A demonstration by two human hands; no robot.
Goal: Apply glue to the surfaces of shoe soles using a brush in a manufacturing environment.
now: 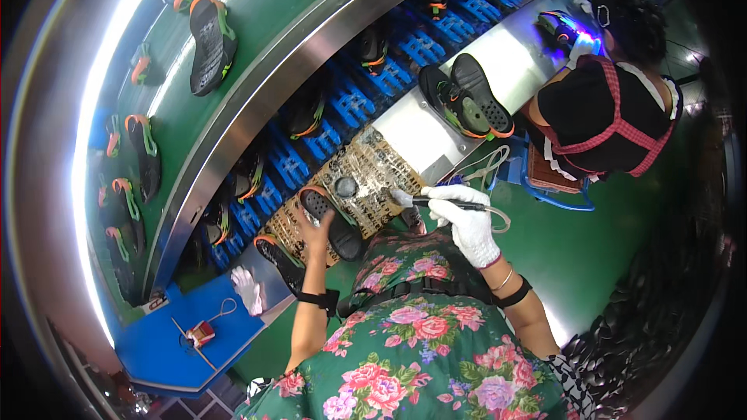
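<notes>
My right hand, in a white knitted glove, is closed round the dark handle of a brush. Its pale bristles point left over a tape-covered sheet of cardboard, and a thin tube trails by the handle. My left hand is bare, fingers spread, at the left edge of a black clog with an orange rim; its thumb overlaps the clog. That clog lies on the cardboard with its perforated footbed up. A second black clog lies left of the hand. A small round dark dish stands on the cardboard.
Beyond the bench runs a conveyor with blue racks carrying shoes. A green shelf behind it holds more clogs. A pair of clogs stands to the right, near a seated co-worker. A blue table is at lower left.
</notes>
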